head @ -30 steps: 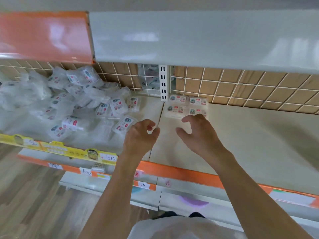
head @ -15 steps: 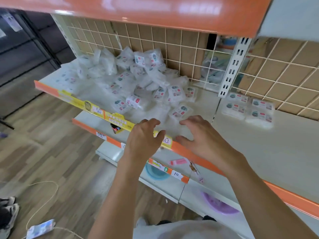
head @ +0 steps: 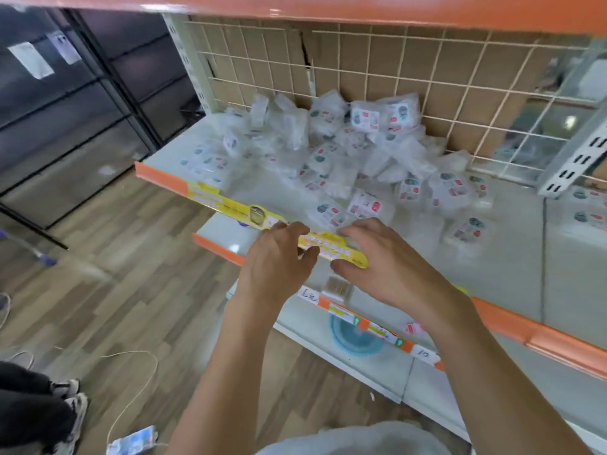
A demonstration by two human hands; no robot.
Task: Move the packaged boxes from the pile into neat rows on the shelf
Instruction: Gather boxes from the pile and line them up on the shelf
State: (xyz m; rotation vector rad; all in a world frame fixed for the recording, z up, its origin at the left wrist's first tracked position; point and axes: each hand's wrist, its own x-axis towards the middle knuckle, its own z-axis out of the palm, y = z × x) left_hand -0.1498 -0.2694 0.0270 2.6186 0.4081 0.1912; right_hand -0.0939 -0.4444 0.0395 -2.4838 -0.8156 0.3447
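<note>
Both hands hover empty at the shelf [head: 512,238] edge, left hand [head: 279,261] and right hand [head: 387,261] loosely curled, holding nothing. The pile [head: 331,152] of packaged boxes lies just beyond the fingertips, heaped against the wire grid [head: 427,77].

A white cable [head: 138,382] loops over the wood-pattern floor [head: 108,290] at lower left, running to a phone [head: 133,441] at the bottom edge. A sneaker [head: 77,412] shows at far left. A blue bowl [head: 354,338] sits at lower centre, beside a tag reading 10 [head: 423,354].
</note>
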